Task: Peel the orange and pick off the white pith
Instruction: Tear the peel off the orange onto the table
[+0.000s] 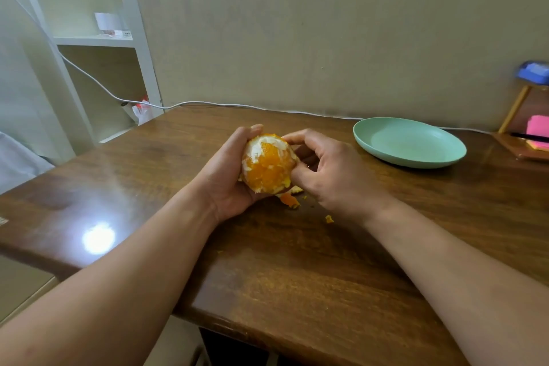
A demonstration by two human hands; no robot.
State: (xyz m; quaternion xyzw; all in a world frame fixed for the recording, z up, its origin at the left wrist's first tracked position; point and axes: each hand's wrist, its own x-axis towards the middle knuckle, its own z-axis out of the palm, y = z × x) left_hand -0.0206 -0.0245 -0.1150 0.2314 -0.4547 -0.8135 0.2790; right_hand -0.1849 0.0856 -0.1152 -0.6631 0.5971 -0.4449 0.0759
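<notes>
A mostly peeled orange, its flesh bare with white pith over the top and left side, is held just above the wooden table. My left hand cups it from the left and below, fingers curled round its far side. From the right, my right hand has its thumb and fingertips curled against the fruit's right edge. Scraps of orange peel lie on the table under the fruit, and a small bit of peel lies nearer me.
A pale green plate stands at the back right of the table. A white cable runs along the wall edge. A wooden stand with pink sticky notes is at far right, and white shelves stand on the left.
</notes>
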